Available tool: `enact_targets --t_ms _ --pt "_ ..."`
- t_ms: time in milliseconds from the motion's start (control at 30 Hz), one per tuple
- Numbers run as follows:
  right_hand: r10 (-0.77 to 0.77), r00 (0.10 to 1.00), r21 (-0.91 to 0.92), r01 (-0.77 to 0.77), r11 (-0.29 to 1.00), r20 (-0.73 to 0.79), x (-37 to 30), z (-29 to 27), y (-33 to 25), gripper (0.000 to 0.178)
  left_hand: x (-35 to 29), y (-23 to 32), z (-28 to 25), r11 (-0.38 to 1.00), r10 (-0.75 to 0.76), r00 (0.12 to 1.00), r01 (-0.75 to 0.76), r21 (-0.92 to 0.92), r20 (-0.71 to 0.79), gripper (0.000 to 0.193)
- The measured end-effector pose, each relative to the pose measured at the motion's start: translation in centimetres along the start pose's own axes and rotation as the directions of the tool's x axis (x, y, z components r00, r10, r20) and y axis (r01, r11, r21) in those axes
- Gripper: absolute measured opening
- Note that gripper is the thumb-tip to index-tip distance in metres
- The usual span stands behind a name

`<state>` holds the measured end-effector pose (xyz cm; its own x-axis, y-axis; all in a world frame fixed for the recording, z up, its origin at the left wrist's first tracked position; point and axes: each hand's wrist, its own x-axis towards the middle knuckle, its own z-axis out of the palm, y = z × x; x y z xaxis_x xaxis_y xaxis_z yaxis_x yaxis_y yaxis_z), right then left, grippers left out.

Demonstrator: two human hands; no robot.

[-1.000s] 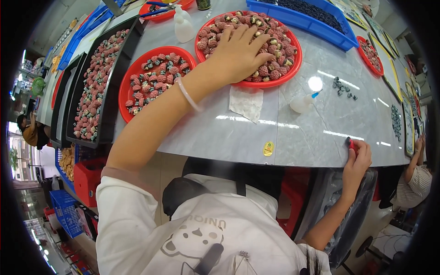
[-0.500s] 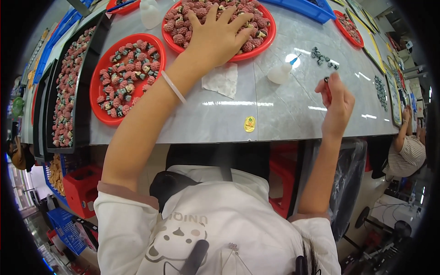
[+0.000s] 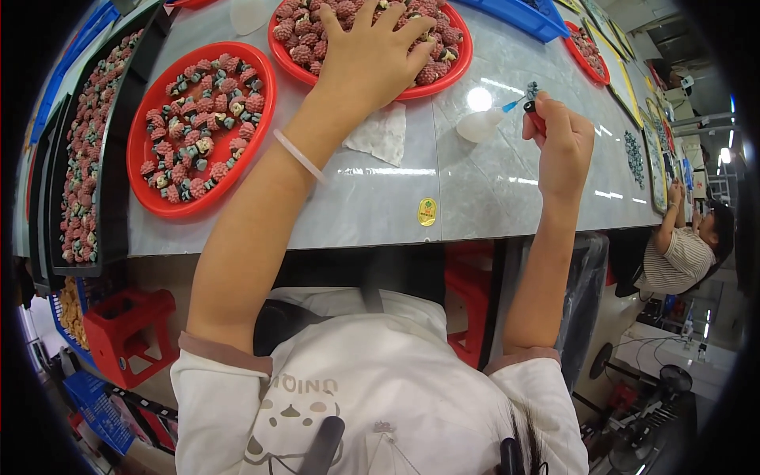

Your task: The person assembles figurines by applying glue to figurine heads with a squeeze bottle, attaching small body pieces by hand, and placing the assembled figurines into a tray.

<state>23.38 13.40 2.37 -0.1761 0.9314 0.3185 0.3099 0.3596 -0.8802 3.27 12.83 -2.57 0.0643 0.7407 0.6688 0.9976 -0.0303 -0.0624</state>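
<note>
My left hand (image 3: 370, 57) rests with spread fingers on a heap of pink, bumpy berry-like pieces (image 3: 299, 51) in a round red tray (image 3: 469, 59). Those fingertips sink among the pieces; no single piece shows as gripped. My right hand (image 3: 564, 146) is raised above the table, its fingers pinched round a small black-and-red object (image 3: 531, 107), seen only in part. Just left of it lies a translucent squeeze bottle (image 3: 477, 127) with a blue needle tip (image 3: 510, 106). Small dark grey pieces (image 3: 532, 89) lie behind the right fingertips.
To the left, another red tray (image 3: 134, 162) holds pink-and-grey pieces, beside a black tray (image 3: 119, 229) of similar ones. A crumpled white paper (image 3: 378, 141) and a gold sticker (image 3: 427, 211) lie on the grey table. A blue bin (image 3: 546, 25) stands farther back; another person (image 3: 681, 245) sits at right.
My right hand has shifted left and up toward the bottle's needle tip, now covering most of the small grey pieces. The left hand stays on the heap. The view has shifted slightly.
</note>
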Motion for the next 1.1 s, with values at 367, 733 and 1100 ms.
enact_targets --t_ms 367,733,1100 --pt "0.150 0.989 0.086 -0.150 0.985 0.003 0.0 0.5 -0.1 0.027 0.2 -0.1 -2.0 0.975 -0.089 0.995 0.080 -0.210 -0.038 0.026" --pt "0.193 0.980 0.072 -0.196 0.978 0.046 0.4 0.6 -0.3 0.023 0.1 -0.2 -2.0 0.968 -0.130 0.991 0.120 -0.219 -0.030 0.023" --pt "0.194 0.978 0.070 -0.199 0.977 0.071 0.4 0.4 -0.2 0.025 0.0 -0.3 -2.1 0.969 -0.116 0.992 0.101 -0.227 -0.055 0.024"
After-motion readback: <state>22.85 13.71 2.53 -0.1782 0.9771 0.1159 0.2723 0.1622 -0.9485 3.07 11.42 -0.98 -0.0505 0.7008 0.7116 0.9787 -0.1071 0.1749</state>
